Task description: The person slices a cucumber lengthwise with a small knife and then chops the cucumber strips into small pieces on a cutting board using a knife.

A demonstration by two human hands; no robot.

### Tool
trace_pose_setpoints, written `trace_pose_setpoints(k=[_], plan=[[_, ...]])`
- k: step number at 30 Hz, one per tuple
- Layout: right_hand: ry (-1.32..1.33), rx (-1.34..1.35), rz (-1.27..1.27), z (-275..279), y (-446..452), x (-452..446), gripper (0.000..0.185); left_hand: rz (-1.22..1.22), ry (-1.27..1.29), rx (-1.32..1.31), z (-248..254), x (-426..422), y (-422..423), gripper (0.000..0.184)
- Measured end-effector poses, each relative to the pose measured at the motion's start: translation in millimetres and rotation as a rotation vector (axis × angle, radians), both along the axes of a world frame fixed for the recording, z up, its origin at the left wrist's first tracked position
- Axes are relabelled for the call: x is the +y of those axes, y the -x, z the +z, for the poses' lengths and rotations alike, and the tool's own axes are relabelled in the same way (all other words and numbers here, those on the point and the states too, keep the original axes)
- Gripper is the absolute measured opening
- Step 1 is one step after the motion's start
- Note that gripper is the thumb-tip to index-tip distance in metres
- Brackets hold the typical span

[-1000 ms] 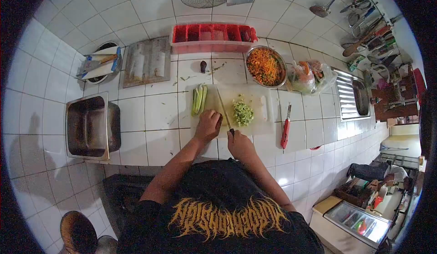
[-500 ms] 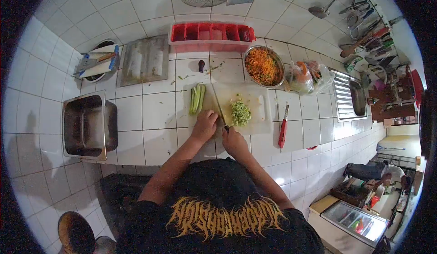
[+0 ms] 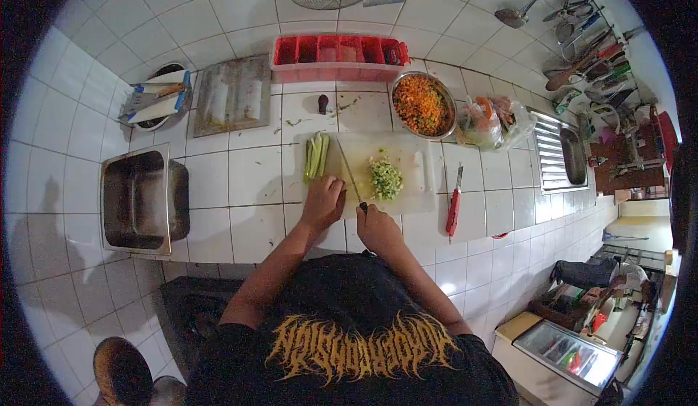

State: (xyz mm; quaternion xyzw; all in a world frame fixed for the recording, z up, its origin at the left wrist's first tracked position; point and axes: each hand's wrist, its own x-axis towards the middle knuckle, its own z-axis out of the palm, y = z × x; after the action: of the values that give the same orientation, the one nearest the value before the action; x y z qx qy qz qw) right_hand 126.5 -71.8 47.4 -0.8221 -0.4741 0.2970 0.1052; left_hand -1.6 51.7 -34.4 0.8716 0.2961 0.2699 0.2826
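My right hand [image 3: 379, 230] is wrapped round the dark handle of a long knife [image 3: 348, 169], whose blade points away from me across the white cutting board [image 3: 418, 201]. My left hand [image 3: 324, 201] lies left of the blade with its fingers curled down on the board. It is at the near ends of several long green vegetable strips [image 3: 315, 155]; what is under its fingers is hidden. Right of the knife sits a pile of chopped pale green vegetable [image 3: 385, 179].
A steel bowl of diced orange and green vegetables [image 3: 422, 105] stands behind the board, beside plastic bags [image 3: 488, 124]. A red-handled knife [image 3: 454, 209] lies to the right. The red divided container [image 3: 338, 73] is at the wall; a steel pan [image 3: 171, 195] is left.
My left hand has shifted slightly left and towards me, away from the blade. The knife stays in my right hand, nearly in place. The view has moved a little.
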Motion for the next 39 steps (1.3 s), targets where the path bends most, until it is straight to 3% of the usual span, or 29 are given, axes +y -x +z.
trace_pose_setpoints(k=[5, 8, 10, 14, 18, 23, 26, 32, 35, 39], plan=[[-0.074, 0.045, -0.048, -25, -3, 2, 0.044, 0.01, -0.135, 0.038, 9, -3, 7, 0.023], [0.036, 0.04, -0.038, 9, 0, 7, 0.043, 0.005, -0.068, 0.08, 19, -2, 5, 0.022], [0.05, 0.058, -0.027, 15, 3, 4, 0.043, 0.001, -0.109, 0.052, 0, 3, 6, 0.021], [-0.078, 0.023, -0.03, -20, -1, 2, 0.042, 0.005, -0.096, 0.039, 2, -2, 6, 0.019], [-0.058, -0.019, 0.032, -2, 5, 5, 0.039, -0.018, -0.022, 0.163, 7, 0, 7, 0.021], [-0.142, -0.016, -0.006, -31, 6, 4, 0.038, 0.026, -0.147, 0.043, -2, -2, 5, 0.015], [-0.038, -0.026, 0.011, 1, 9, 10, 0.039, -0.024, -0.038, 0.058, 13, -1, 5, 0.015], [-0.051, 0.034, -0.042, -14, 9, 9, 0.041, 0.018, -0.112, 0.026, 7, -3, 6, 0.017], [-0.096, 0.039, 0.059, 4, 9, 12, 0.041, -0.015, -0.03, 0.098, 17, -1, 7, 0.019], [-0.001, 0.056, -0.002, -11, 10, 10, 0.044, -0.022, -0.08, 0.061, -15, 1, 9, 0.026]])
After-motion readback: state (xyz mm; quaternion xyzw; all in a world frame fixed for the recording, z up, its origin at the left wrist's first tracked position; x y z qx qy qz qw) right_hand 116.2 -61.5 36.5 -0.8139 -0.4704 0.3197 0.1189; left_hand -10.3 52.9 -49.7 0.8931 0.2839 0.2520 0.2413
